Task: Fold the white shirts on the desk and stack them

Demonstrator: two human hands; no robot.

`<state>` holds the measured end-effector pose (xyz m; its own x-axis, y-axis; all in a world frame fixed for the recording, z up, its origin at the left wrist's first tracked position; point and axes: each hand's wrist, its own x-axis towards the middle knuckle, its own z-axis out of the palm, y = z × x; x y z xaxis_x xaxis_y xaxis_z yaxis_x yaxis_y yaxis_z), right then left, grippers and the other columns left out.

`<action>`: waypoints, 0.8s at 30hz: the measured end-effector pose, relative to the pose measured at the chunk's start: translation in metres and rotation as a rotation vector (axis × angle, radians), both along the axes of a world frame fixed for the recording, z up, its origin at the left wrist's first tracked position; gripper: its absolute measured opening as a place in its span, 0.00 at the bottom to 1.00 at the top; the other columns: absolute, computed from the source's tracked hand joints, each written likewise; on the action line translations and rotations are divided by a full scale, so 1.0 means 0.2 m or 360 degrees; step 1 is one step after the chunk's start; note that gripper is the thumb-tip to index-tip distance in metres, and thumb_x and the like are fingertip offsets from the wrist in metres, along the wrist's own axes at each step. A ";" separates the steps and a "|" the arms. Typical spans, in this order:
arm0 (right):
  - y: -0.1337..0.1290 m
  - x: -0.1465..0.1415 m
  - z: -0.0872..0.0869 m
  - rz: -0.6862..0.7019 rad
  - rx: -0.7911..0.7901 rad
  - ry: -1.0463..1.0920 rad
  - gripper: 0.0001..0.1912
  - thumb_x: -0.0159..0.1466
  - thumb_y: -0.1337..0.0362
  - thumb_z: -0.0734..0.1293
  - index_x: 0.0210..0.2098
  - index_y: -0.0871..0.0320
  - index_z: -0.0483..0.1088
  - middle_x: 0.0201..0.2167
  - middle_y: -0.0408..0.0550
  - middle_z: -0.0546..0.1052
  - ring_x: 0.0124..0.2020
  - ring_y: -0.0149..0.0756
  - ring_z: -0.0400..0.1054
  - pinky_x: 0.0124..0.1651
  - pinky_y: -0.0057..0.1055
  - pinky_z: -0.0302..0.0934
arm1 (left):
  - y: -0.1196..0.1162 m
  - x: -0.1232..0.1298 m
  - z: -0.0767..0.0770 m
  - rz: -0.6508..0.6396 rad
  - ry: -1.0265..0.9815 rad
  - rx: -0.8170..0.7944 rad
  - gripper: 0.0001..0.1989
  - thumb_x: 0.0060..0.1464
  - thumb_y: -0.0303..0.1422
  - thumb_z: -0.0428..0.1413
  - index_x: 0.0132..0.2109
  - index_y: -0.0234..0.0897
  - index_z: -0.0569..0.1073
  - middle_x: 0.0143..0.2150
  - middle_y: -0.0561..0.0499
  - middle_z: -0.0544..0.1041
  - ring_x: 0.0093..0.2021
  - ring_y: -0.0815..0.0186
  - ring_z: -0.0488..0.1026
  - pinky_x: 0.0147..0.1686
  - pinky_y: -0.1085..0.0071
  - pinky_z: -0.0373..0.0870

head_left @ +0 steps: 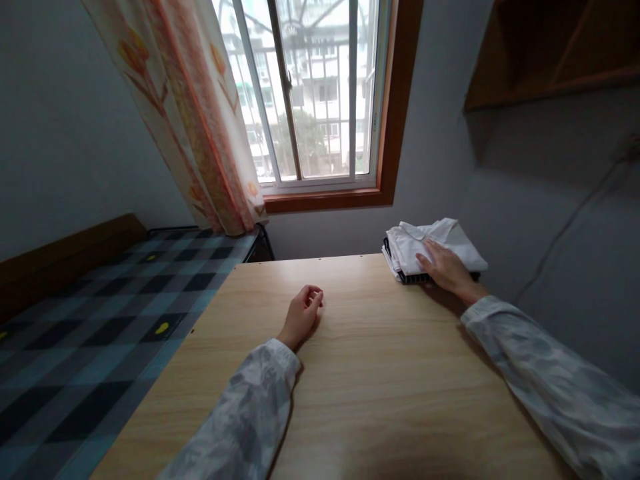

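Flat on top of a folded white shirt [457,243] rests my right hand [445,267], its fingers stretched out and not gripping. The shirt looks to have a collar at its upper edge. Beneath it, dark folded cloth [417,279] shows as a thin layer along the near side of the stack. My left hand [303,312] is at the middle of the wooden table [380,373], fingers loosely curled in with nothing visible in them. It is well apart from the stack, to its left.
A bed with a checked cover [100,327] stands along the table's left side. Ahead are a window [320,100] and a flowered curtain [195,113]. A wooden wall shelf [550,60] juts out at upper right, with a cable [565,233] hanging on the wall below.
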<state>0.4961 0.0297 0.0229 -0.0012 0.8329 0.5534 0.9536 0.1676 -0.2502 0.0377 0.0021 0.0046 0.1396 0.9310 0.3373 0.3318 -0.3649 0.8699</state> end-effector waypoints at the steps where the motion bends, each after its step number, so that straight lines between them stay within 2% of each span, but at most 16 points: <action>1: -0.08 -0.06 -0.03 0.0031 0.0096 0.0060 0.36 0.79 0.46 0.55 0.74 0.64 0.67 0.75 0.66 0.70 0.77 0.58 0.63 0.79 0.57 0.56 | -0.01 0.00 0.00 0.0006 0.0045 0.0026 0.14 0.68 0.46 0.59 0.45 0.39 0.77 0.33 0.51 0.80 0.31 0.63 0.75 0.34 0.67 0.69; 4: -0.33 -0.26 -0.14 0.0232 0.0262 0.0172 0.33 0.80 0.49 0.58 0.78 0.57 0.62 0.78 0.62 0.66 0.79 0.55 0.60 0.79 0.58 0.56 | -0.04 0.01 0.00 0.0041 0.0282 0.0125 0.11 0.70 0.43 0.57 0.46 0.41 0.77 0.36 0.51 0.82 0.32 0.62 0.76 0.35 0.66 0.71; 6: -0.48 -0.39 -0.21 0.0381 0.0221 0.0167 0.33 0.80 0.52 0.59 0.80 0.54 0.57 0.80 0.59 0.64 0.80 0.53 0.58 0.80 0.59 0.54 | -0.09 0.03 0.01 0.0093 0.0504 0.0244 0.10 0.71 0.41 0.56 0.46 0.42 0.77 0.39 0.49 0.83 0.35 0.60 0.78 0.39 0.63 0.74; 9: -0.62 -0.53 -0.24 0.0552 0.0073 0.0079 0.37 0.80 0.54 0.60 0.84 0.52 0.50 0.82 0.58 0.61 0.82 0.52 0.54 0.81 0.59 0.51 | -0.17 0.05 0.03 0.0062 0.0767 0.0522 0.09 0.70 0.39 0.57 0.51 0.42 0.78 0.50 0.43 0.84 0.50 0.52 0.81 0.55 0.53 0.77; 12: -0.66 -0.61 -0.20 0.0669 -0.0104 -0.0062 0.41 0.78 0.54 0.62 0.86 0.50 0.44 0.84 0.56 0.54 0.84 0.53 0.49 0.82 0.59 0.48 | -0.25 0.07 0.05 -0.0211 0.0927 0.0693 0.19 0.69 0.40 0.60 0.63 0.40 0.77 0.68 0.37 0.78 0.68 0.45 0.75 0.71 0.45 0.68; 15: -0.65 -0.65 -0.16 0.0724 -0.0184 -0.0157 0.44 0.77 0.55 0.63 0.86 0.50 0.43 0.85 0.55 0.49 0.85 0.54 0.45 0.83 0.60 0.46 | -0.30 0.07 0.07 -0.0450 0.1059 0.0730 0.29 0.70 0.43 0.60 0.73 0.40 0.71 0.79 0.37 0.68 0.80 0.44 0.62 0.80 0.41 0.55; 17: -0.65 -0.67 -0.15 0.0745 -0.0191 -0.0191 0.44 0.76 0.57 0.64 0.86 0.50 0.44 0.86 0.54 0.48 0.85 0.55 0.43 0.83 0.61 0.44 | -0.32 0.07 0.07 -0.0496 0.1116 0.0729 0.34 0.71 0.46 0.60 0.77 0.40 0.68 0.82 0.38 0.63 0.83 0.44 0.56 0.82 0.40 0.49; 20: -0.63 -0.68 -0.17 0.0763 -0.0211 -0.0177 0.45 0.77 0.55 0.65 0.86 0.49 0.43 0.86 0.54 0.47 0.86 0.54 0.42 0.83 0.60 0.45 | -0.32 0.05 0.06 -0.0465 0.1149 0.0718 0.39 0.71 0.50 0.59 0.81 0.40 0.62 0.84 0.38 0.57 0.85 0.44 0.50 0.83 0.40 0.45; 24: -0.62 -0.66 -0.23 0.0792 -0.0315 -0.0138 0.45 0.78 0.47 0.64 0.86 0.51 0.43 0.85 0.57 0.48 0.85 0.54 0.43 0.82 0.59 0.48 | -0.31 0.03 0.03 -0.0522 0.1207 0.0630 0.45 0.70 0.56 0.59 0.84 0.41 0.57 0.85 0.37 0.52 0.86 0.43 0.48 0.83 0.40 0.46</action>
